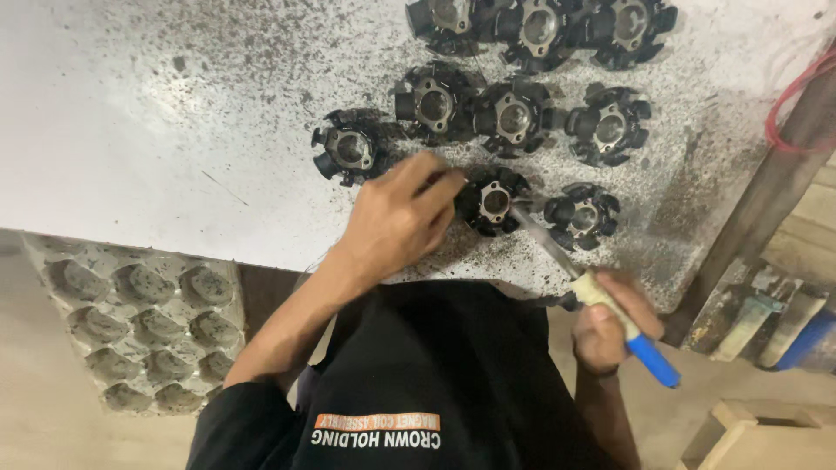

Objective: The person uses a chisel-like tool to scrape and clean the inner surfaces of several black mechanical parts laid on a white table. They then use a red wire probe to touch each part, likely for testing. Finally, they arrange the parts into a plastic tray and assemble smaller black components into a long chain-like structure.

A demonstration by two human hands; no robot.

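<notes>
My left hand (pixel 398 222) rests on the white speckled worktop, its fingertips steadying a black toothed stator core (pixel 493 201) near the front edge. My right hand (pixel 611 322) grips a long tool (pixel 601 300) with a blue and cream handle. The tool's metal shaft slants up to the left and its tip touches that core. Another black core (pixel 582 215) lies just to the right of it.
Several more black cores (pixel 514 117) lie in rows further back on the worktop (pixel 174 130). A grey moulded tray with round pockets (pixel 144 322) sits low at the left. A wooden post (pixel 766 191) with red wire and some tools stands at the right.
</notes>
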